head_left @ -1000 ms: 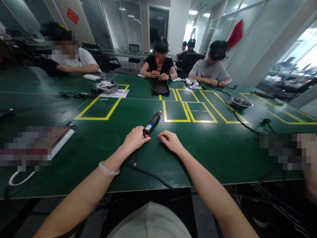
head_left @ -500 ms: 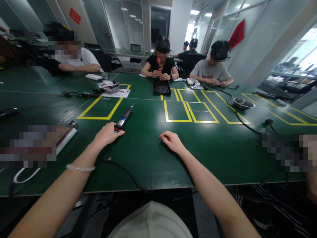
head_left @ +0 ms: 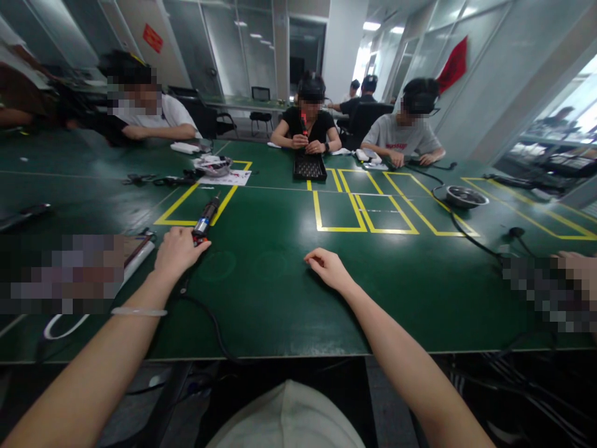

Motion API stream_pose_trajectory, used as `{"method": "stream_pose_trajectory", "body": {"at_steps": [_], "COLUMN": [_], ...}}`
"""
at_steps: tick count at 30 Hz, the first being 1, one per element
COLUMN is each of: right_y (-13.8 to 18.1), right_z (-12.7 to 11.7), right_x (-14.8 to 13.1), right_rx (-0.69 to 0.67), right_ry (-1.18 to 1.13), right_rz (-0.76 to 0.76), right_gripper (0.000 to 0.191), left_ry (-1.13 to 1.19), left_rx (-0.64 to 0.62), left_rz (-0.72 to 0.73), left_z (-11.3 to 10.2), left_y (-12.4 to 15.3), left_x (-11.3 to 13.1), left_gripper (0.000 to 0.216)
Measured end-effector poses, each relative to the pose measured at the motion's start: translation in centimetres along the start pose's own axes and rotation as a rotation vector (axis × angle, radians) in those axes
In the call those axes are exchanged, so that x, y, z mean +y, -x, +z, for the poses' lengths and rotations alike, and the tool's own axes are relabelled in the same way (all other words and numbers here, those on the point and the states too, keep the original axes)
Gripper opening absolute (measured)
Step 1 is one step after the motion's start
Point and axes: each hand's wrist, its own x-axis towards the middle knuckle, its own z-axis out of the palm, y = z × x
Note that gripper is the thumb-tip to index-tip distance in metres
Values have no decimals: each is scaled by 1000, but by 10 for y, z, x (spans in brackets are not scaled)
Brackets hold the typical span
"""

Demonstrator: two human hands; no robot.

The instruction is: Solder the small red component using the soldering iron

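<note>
My left hand (head_left: 178, 252) is wrapped around the rear part of an electric screwdriver (head_left: 204, 216), a dark, slim tool with a blue and silver band and orange near the grip. Its bit points away from me over the green table. A black cord (head_left: 209, 311) trails from below that hand to the table's near edge. On the right, my right hand (head_left: 326, 267) rests on the tabletop with its fingers curled in and nothing visible in them.
Yellow tape outlines (head_left: 342, 230) mark the green table (head_left: 270, 311). A person across the table holds a red tool over a black tray (head_left: 310, 168). A round metal-rimmed bowl (head_left: 466, 196) stands right, beside a black cable. Papers and a plastic bag (head_left: 212, 165) lie at the left.
My left hand has moved left with the electric screwdriver, sliding it and its cord toward the left side. My right hand has stayed in about the same place.
</note>
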Motion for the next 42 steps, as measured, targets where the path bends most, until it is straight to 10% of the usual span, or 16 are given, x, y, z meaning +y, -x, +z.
{"method": "stream_pose_trajectory", "body": {"at_steps": [24, 32, 42], "right_y": [-1, -1, -7], "right_z": [-2, -3, 0], "right_x": [-1, -2, 7], "right_rx": [-3, -4, -48], "right_ry": [12, -83, -556], "right_rz": [-13, 9, 197], "right_gripper": [16, 16, 40], "left_ry": [-29, 856, 1072], "left_rx": [148, -82, -342], "left_rz": [-57, 367, 531], "left_z": [-21, -35, -20], "left_y": [25, 49, 58], "left_x": [37, 136, 211], "left_gripper": [48, 37, 40]}}
